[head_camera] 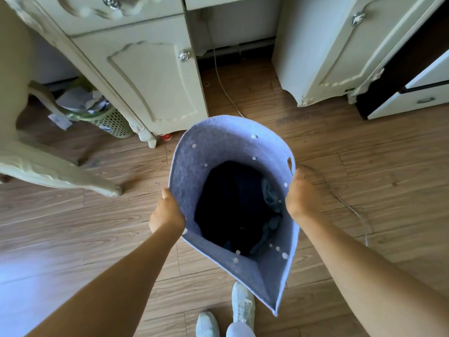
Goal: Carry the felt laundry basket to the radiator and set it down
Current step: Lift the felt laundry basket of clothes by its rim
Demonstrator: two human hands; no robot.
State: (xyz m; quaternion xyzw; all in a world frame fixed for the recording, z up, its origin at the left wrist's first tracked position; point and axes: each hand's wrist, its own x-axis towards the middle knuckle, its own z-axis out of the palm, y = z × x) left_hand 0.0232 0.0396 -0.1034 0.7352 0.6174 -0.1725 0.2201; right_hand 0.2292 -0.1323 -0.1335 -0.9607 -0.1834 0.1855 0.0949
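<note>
The grey-blue felt laundry basket (194,152) hangs in the air in front of me, above the wooden floor. Dark clothes (233,203) lie at its bottom. My left hand (166,211) grips the basket's left rim. My right hand (300,197) grips the right rim near a handle slot. The basket's walls carry small white studs. The radiator itself is hidden; only a dark gap with a pipe (235,48) shows between the cabinets at the far wall.
A cream cabinet (150,76) stands ahead left, another (323,52) ahead right. A green waste bin (109,120) with paper sits under the left furniture. A curved chair leg (60,176) juts out left. A white cable (226,88) runs across the floor. My shoes (241,305) are below.
</note>
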